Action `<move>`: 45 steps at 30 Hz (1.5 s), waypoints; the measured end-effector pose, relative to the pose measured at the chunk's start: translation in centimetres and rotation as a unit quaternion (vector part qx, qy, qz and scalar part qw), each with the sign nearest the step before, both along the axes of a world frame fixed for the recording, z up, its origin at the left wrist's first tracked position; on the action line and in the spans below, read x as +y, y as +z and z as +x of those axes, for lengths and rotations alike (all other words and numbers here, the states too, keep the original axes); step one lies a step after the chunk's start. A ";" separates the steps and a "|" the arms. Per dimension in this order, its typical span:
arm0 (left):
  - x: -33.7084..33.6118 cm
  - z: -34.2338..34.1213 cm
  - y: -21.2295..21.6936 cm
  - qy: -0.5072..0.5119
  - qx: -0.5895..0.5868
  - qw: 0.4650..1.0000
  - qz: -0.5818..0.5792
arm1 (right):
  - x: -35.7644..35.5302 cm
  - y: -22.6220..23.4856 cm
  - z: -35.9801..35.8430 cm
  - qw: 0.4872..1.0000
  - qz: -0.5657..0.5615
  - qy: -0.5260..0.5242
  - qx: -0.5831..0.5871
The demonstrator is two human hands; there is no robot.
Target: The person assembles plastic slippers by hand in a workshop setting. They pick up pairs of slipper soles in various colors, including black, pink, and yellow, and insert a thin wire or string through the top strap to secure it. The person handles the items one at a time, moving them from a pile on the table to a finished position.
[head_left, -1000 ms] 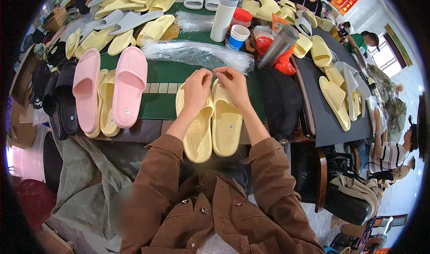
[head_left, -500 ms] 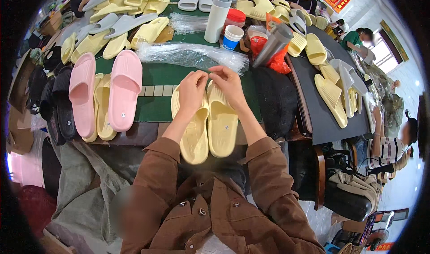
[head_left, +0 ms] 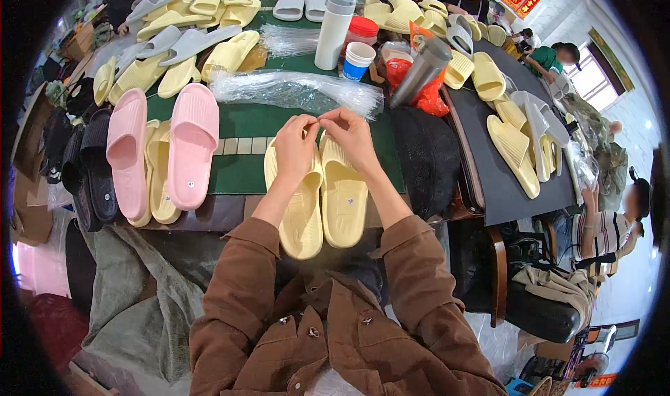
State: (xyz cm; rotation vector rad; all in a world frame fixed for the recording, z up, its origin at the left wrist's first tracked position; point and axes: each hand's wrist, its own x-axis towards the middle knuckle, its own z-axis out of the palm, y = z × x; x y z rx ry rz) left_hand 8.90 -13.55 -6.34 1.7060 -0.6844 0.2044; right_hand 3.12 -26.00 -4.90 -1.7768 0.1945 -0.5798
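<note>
While the green table (head_left: 258, 120) is crowded along its far and left edges, its near edge carries the pair of yellow slippers (head_left: 322, 200), side by side with heels hanging over the edge, probably for easy reach. To their left lie two pink slippers (head_left: 162, 151); behind them is a bundle of clear plastic bags (head_left: 296, 89), with only little free green cloth between. Above the toes, the left hand (head_left: 296, 144) and the right hand (head_left: 354, 136) meet, fingertips pinched together on something too small to tell.

Pair of pale yellow slippers (head_left: 324, 200), side by side, soles down, table edge
</note>
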 end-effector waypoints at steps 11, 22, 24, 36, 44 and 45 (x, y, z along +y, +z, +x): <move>0.1 -0.3 0.7 -0.002 0.002 1.000 0.009 | -0.8 0.0 -0.1 0.996 0.087 0.007 -0.018; 0.1 -0.4 0.6 0.033 -0.006 0.999 0.015 | -0.4 0.8 -0.5 0.992 0.120 0.023 0.009; 0.2 -0.4 0.7 0.044 -0.013 0.999 0.026 | -0.4 0.9 -0.7 0.992 0.127 0.029 0.001; 0.1 -0.4 0.6 0.011 0.007 0.999 0.038 | -0.8 0.5 -0.4 0.985 0.169 0.022 -0.027; -0.2 0.2 -0.3 0.072 -0.096 0.992 0.027 | -1.1 0.2 -0.3 0.979 0.198 0.013 -0.054; -0.2 0.2 -0.3 0.075 -0.091 0.993 0.023 | -1.1 0.2 -0.3 0.976 0.210 0.015 -0.057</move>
